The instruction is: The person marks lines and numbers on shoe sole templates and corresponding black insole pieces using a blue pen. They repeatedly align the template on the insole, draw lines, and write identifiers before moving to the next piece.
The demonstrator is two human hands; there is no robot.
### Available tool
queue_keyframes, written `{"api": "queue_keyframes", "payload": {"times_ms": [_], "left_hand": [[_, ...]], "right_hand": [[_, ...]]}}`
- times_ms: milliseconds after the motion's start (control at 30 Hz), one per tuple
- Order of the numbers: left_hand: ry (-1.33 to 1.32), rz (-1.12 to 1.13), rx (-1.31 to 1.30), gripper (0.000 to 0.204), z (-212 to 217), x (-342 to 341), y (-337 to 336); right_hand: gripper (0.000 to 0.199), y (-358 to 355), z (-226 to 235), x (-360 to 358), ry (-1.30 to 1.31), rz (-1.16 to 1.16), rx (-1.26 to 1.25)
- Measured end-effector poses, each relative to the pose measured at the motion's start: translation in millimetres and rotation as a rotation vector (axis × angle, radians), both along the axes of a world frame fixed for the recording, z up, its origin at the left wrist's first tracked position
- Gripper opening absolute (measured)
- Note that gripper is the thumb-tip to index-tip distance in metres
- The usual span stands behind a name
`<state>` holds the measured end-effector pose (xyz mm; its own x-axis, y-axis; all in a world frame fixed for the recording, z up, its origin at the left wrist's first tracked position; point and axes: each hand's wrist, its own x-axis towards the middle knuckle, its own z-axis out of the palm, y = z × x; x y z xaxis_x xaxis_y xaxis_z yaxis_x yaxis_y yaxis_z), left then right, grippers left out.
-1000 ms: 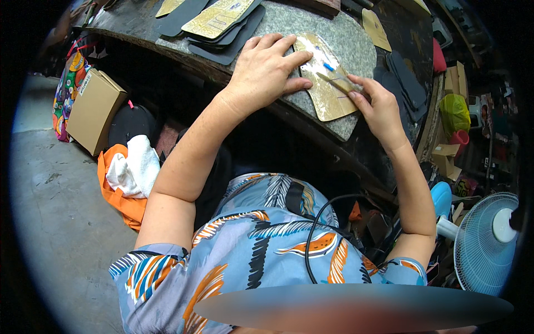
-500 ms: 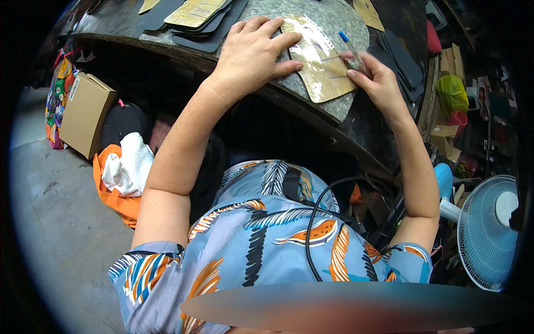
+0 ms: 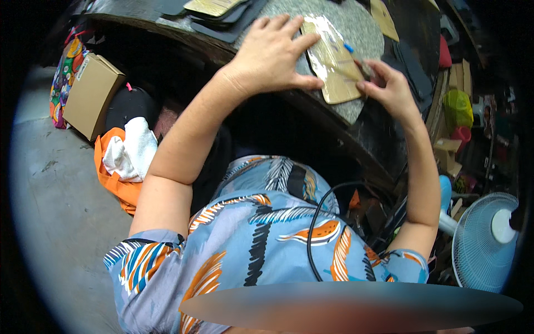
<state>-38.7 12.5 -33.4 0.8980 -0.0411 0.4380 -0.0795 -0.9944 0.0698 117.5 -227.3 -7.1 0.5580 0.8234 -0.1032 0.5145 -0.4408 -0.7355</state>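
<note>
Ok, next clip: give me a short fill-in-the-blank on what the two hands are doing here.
1. The left hand lies flat, fingers spread, on a tan ____-shaped piece.
2. The right hand holds a thin tool with a ____ tip.
3. The piece rests on a speckled grey ____.

Missing: insole; blue; slab

The speckled grey slab [image 3: 364, 39] on the worktop [image 3: 384, 139] has bare room only beyond the tan insole-shaped sheet [image 3: 334, 61], toward its far rim. The left hand [image 3: 272, 55] lies spread across the slab's near left part; the right hand [image 3: 389, 89] closes off the right edge, its fingers [image 3: 370, 72] around a blue-tipped tool [image 3: 356, 58]. A stack of dark soles [image 3: 222, 14] blocks the left, another tan piece [image 3: 384, 11] the far right
</note>
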Motion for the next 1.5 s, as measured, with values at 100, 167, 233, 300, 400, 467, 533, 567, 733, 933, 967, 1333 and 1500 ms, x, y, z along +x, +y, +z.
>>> {"api": "queue_keyframes", "payload": {"times_ms": [100,167,233,300,400,467,533,567,733,933,967,1333,1500], "left_hand": [[0.019,0.007,-0.026,0.079,3,-1,-2],[0.008,0.011,-0.035,0.079,6,0,-2],[0.064,0.021,-0.047,0.079,8,1,-2],[0.096,0.024,-0.049,0.079,10,2,-2],[0.055,0.012,-0.039,0.079,12,4,-2],[0.062,0.012,-0.034,0.079,14,5,-1],[0.116,0.022,-0.030,0.079,15,4,-1],[0.126,0.020,-0.036,0.079,15,4,-2],[0.076,0.015,-0.009,0.080,12,3,-2],[0.064,0.029,-0.010,0.081,11,1,-3],[0.063,0.025,-0.027,0.082,12,2,-3],[0.026,-0.005,-0.023,0.083,14,7,1],[0.018,0.001,0.056,0.086,8,8,2]], "right_hand": [[0.043,5,8,-8,0.013,-0.037,-0.013],[0.033,10,14,-10,0.129,-0.076,0.001],[0.029,21,25,-2,0.150,-0.047,-0.061],[0.027,31,34,4,0.098,-0.136,-0.143],[0.029,57,36,9,-0.017,-0.068,0.193],[0.027,74,40,12,0.128,-0.079,0.220],[0.024,94,35,12,0.237,-0.065,0.327],[0.022,107,26,9,0.269,-0.057,0.417],[0.018,145,-9,16,0.321,-0.160,0.662],[0.021,143,-26,23,0.369,-0.206,0.819],[0.021,143,-25,23,0.364,-0.202,0.833],[0.016,150,-22,14,0.131,-0.223,0.618],[0.017,153,-28,13,-0.502,-0.055,0.600]]}}
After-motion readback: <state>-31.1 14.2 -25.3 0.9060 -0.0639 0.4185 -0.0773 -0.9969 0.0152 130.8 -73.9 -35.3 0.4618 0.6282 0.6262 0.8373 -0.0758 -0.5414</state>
